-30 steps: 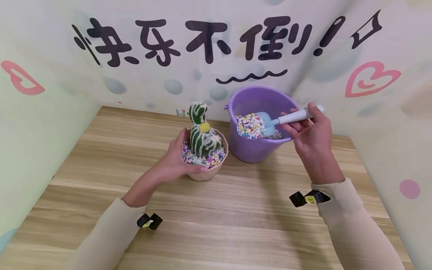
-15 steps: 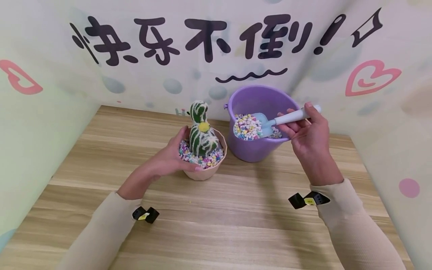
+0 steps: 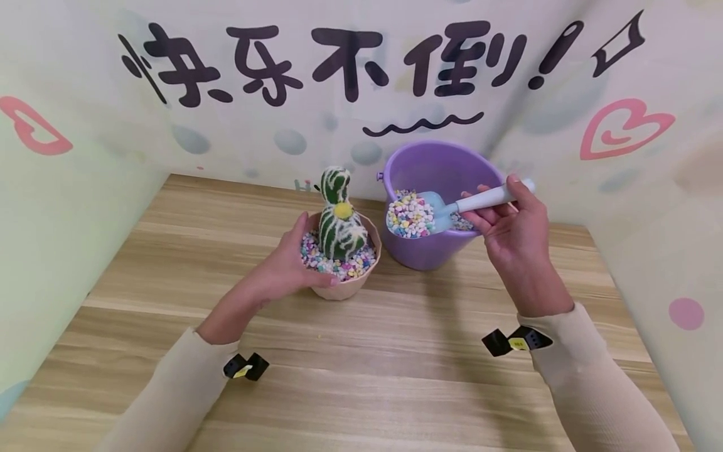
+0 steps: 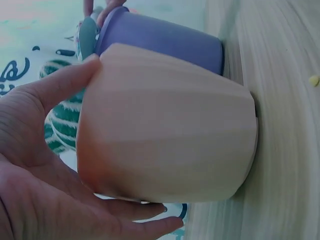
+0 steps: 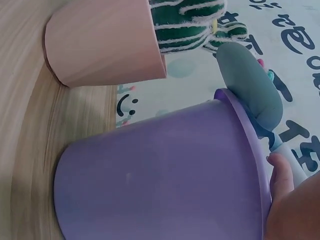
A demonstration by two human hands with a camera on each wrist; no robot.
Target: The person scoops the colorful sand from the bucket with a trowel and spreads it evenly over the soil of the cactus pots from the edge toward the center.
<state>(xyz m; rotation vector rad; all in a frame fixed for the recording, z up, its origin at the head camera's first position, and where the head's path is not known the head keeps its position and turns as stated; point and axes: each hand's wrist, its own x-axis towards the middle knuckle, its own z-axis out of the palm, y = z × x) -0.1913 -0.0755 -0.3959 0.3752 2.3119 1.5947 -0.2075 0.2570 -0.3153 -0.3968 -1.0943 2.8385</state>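
Observation:
My left hand [image 3: 285, 260] holds the pale pink flowerpot [image 3: 341, 290] from its left side, thumb along the near rim and fingers around the far side. A green cactus [image 3: 339, 235] with white fuzzy stripes and a yellow flower stands in the pot, surrounded by multicoloured pebbles [image 3: 319, 260]. My right hand [image 3: 519, 235] grips the white handle of a light-blue toy shovel [image 3: 443, 213]. Small pebbles [image 3: 408, 216] heap its scoop, which is above the front left rim of the purple bucket [image 3: 420, 251]. In the right wrist view the underside of the scoop [image 5: 250, 85] shows beside the bucket rim.
Pot and bucket stand close together on a wood-grain table [image 3: 361, 376], near the printed backdrop [image 3: 316, 138] behind them. More pebbles [image 3: 463, 223] lie inside the bucket. One tiny yellow pebble [image 4: 314, 80] lies on the tabletop.
The shovel with its heap of pebbles has shifted left and slightly nearer, from inside the bucket to over its left rim. My left hand stays on the flowerpot.

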